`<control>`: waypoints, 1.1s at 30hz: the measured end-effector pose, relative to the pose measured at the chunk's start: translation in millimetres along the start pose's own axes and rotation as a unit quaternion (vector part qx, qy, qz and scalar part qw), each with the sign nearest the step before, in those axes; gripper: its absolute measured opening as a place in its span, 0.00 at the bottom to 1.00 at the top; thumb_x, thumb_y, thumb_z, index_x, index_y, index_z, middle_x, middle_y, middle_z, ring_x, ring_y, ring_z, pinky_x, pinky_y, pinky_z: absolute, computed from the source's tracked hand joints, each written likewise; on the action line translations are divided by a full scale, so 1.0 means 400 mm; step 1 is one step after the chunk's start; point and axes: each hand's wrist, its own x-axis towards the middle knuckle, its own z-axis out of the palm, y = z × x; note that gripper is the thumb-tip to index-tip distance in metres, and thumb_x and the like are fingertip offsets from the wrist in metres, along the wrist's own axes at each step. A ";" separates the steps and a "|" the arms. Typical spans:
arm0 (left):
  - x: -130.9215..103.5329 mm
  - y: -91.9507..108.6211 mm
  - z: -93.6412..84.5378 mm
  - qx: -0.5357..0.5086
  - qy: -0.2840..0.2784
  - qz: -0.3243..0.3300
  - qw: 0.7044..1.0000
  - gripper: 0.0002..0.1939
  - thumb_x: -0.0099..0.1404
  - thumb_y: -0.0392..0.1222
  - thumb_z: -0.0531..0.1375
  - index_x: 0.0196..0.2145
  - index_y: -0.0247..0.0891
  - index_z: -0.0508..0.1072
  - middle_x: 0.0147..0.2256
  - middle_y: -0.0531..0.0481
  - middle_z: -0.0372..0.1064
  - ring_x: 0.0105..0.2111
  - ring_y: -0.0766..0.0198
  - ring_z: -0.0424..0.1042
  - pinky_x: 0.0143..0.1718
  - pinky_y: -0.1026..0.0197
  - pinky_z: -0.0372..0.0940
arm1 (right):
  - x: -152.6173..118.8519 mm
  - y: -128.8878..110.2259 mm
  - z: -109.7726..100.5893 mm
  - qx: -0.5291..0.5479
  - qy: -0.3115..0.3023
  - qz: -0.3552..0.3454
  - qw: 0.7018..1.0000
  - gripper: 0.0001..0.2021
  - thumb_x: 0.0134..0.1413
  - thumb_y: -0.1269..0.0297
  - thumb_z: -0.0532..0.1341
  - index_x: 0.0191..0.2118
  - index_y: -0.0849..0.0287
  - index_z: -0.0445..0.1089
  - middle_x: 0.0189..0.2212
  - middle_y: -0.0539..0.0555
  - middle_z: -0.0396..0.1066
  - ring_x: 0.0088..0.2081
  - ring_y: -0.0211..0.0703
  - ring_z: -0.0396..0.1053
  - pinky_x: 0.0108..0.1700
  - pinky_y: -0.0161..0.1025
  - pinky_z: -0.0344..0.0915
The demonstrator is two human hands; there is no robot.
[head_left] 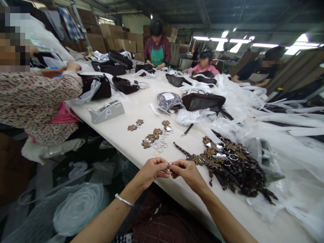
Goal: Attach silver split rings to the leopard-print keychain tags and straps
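A small metal split ring [170, 163] is pinched between my two hands at the near edge of the table. My left hand [151, 172] is closed on its left side, thumb against fingers; my right hand [186, 170] closes on the other side. Just beyond them lie several loose metal rings [163, 143] and leopard-print flower charms [153, 136], some with rings on them. To the right of my right hand spreads a heap of leopard-print charms with dark straps [235, 165], many carrying rings.
A grey tape dispenser [107, 111] stands at the left edge; another dispenser [263, 155] is behind the heap. Dark bags [204, 102], a plastic packet [169, 100] and white wrapping strips [286, 118] cover the far and right parts. Several people work around the table.
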 end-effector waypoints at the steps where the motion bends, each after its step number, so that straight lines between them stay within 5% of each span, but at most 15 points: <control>1: -0.001 0.000 -0.003 -0.020 -0.002 -0.007 1.000 0.14 0.55 0.44 0.70 0.31 0.31 0.72 0.27 0.48 0.74 0.27 0.67 0.75 0.33 0.64 0.71 | 0.003 -0.001 0.003 -0.014 0.002 -0.003 1.000 0.14 0.48 0.54 0.67 0.27 0.62 0.75 0.20 0.51 0.73 0.22 0.38 0.69 0.27 0.34 0.66; 9: -0.015 -0.014 -0.066 -0.116 0.031 -0.017 0.993 0.12 0.53 0.39 0.71 0.28 0.31 0.72 0.29 0.45 0.76 0.32 0.63 0.78 0.37 0.64 0.72 | 0.057 -0.011 0.042 -0.125 -0.034 -0.051 0.990 0.06 0.50 0.62 0.64 0.30 0.56 0.79 0.24 0.49 0.76 0.27 0.40 0.72 0.31 0.34 0.67; 17: -0.047 0.019 -0.148 -0.118 0.146 0.042 0.981 0.15 0.49 0.43 0.72 0.23 0.31 0.72 0.37 0.45 0.75 0.31 0.64 0.77 0.35 0.64 0.71 | 0.235 -0.054 0.072 -0.195 -0.002 -0.087 0.977 0.10 0.54 0.59 0.61 0.33 0.58 0.77 0.25 0.51 0.75 0.28 0.42 0.72 0.32 0.36 0.67; 23: -0.064 0.047 -0.193 -0.105 0.185 0.066 0.975 0.15 0.49 0.45 0.72 0.23 0.32 0.73 0.34 0.44 0.77 0.32 0.63 0.76 0.36 0.64 0.71 | 0.345 -0.069 0.192 -0.401 -0.054 -0.183 0.896 0.06 0.54 0.62 0.62 0.35 0.54 0.76 0.34 0.52 0.76 0.37 0.45 0.72 0.42 0.40 0.66; 28: -0.072 0.048 -0.206 -0.108 0.191 0.075 0.973 0.14 0.49 0.45 0.72 0.24 0.32 0.74 0.32 0.45 0.77 0.31 0.64 0.75 0.36 0.63 0.70 | 0.377 -0.091 0.277 -0.612 -0.050 -0.158 0.773 0.16 0.48 0.58 0.69 0.41 0.61 0.73 0.43 0.63 0.73 0.43 0.54 0.72 0.41 0.44 0.68; 33: -0.071 0.044 -0.200 -0.092 0.193 0.087 0.973 0.15 0.50 0.46 0.71 0.23 0.32 0.73 0.28 0.46 0.76 0.30 0.63 0.75 0.37 0.62 0.70 | 0.383 -0.095 0.328 -0.629 -0.074 -0.148 0.760 0.05 0.51 0.73 0.64 0.36 0.63 0.74 0.35 0.64 0.76 0.38 0.52 0.75 0.39 0.42 0.69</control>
